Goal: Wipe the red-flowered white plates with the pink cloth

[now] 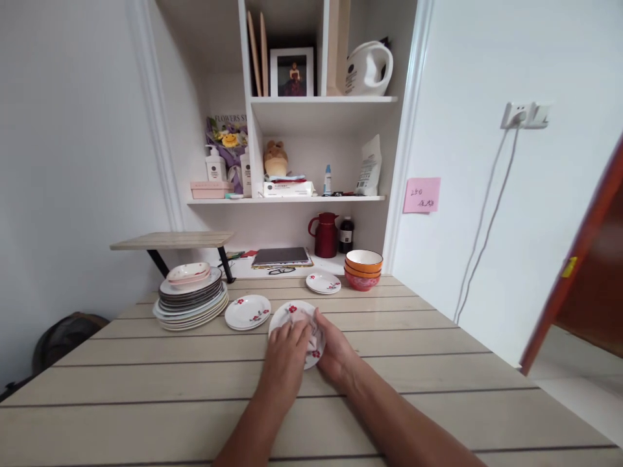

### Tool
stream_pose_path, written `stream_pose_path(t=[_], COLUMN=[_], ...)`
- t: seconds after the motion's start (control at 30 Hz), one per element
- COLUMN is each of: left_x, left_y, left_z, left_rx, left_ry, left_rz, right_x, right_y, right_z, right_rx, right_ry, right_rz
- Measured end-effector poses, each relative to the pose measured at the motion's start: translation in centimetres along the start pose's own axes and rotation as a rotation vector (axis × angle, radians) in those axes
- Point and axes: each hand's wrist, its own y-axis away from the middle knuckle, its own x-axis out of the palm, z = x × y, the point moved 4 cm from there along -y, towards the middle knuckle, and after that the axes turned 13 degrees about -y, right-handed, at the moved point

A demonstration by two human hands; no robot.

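A white plate (277, 319) with red flowers is tilted up slightly between my hands, above the middle of the table. My right hand (337, 349) grips the plate's right edge, with the thumb along the rim. A crumpled pale pink cloth (310, 332) lies against the plate's face. My left hand (288, 353) presses that cloth to the plate, fingers bent over it; part of the cloth is hidden beneath them. Just left of my hands sit matching flowered plates (247, 312), stacked. Farther back are smaller flowered plates (323, 283).
A tall stack of plates (191, 305) with pink dishes on top stands at left, beside a small raised shelf (172, 241). Orange and red bowls (363, 269) are stacked at the back right. Behind them are a red jug (326, 235), a dark bottle (346, 235) and a laptop (281, 256).
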Motion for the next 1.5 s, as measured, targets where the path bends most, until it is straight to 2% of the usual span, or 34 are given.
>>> stream_pose_path(t=[0.17,0.23,0.3,0.4,0.53,0.6,0.7,0.77,0.87,0.97,1.17,1.23,1.37,1.43,1.5], left_x=[0.0,-0.1,-0.3,-0.4,-0.2,0.1,0.4,0.5,0.2,-0.3,0.5,0.9,0.6,-0.1,-0.6], left_y=[0.0,0.1,0.1,0.2,0.2,0.1,0.1,0.1,0.2,0.3,0.3,0.3,0.3,0.4,0.4], left_z=[1.5,1.8,1.6,0.6,-0.3,0.0,0.8,1.3,1.4,0.9,-0.7,-0.3,1.5,2.0,1.8], left_rx=[-0.224,-0.274,-0.243,-0.119,-0.007,-0.036,-0.150,-0.212,-0.222,-0.154,0.079,0.026,-0.234,-0.284,-0.271], left_ry=[-0.121,-0.149,-0.142,-0.081,-0.002,-0.002,-0.050,-0.089,-0.117,-0.086,0.050,0.025,-0.081,-0.107,-0.106], left_rz=[0.017,0.038,0.059,0.084,0.075,0.055,0.050,0.073,0.133,0.165,0.087,0.068,0.043,0.043,0.050], right_x=[0.1,0.1,-0.2,-0.5,-0.3,-0.1,0.1,0.1,-0.2,-0.3,-0.6,-0.6,-0.1,0.0,0.0], right_y=[-0.1,-0.2,-0.3,-0.5,-0.3,-0.2,-0.1,-0.2,-0.3,-0.4,-0.3,-0.4,-0.3,-0.3,-0.3], right_z=[-0.5,-0.2,0.4,1.2,1.0,0.5,-0.2,-0.3,0.2,0.9,0.5,0.2,-0.3,-0.3,0.0], right_rx=[-0.005,0.001,-0.013,-0.041,-0.043,-0.029,-0.009,0.000,-0.003,-0.028,-0.025,-0.044,-0.036,-0.017,-0.011], right_ry=[-0.036,-0.059,-0.071,-0.071,-0.055,-0.049,-0.045,-0.041,-0.042,-0.061,-0.025,-0.018,-0.022,-0.023,-0.030], right_rz=[0.018,0.034,0.024,-0.005,0.002,0.012,0.028,0.035,0.028,0.010,-0.054,-0.050,0.021,0.027,0.019])
